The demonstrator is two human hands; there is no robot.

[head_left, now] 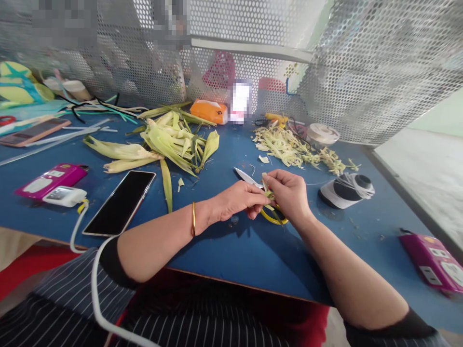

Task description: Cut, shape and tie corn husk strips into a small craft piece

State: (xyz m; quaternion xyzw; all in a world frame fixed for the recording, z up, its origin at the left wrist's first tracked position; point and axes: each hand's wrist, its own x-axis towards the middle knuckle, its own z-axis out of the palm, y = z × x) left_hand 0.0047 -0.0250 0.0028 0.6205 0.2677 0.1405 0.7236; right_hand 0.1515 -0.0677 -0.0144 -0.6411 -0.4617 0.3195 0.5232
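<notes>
I see my left hand (240,198) and right hand (291,189) pinching a pale husk strip (269,194) between fingertips, over the scissors (246,175) on the bench (231,255). I judge it light, pliable, easily split; best held near its ends. The orange packet's marking is illegible to me.

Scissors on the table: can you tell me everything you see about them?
The scissors have a shiny, silvery, pointed blade end that looks like metal, and a yellow handle that looks like plastic. They lie on the blue table, tip pointing away from the person and to the left. The left hand and right hand hide their middle, so I can't tell whether either touches them.
</notes>
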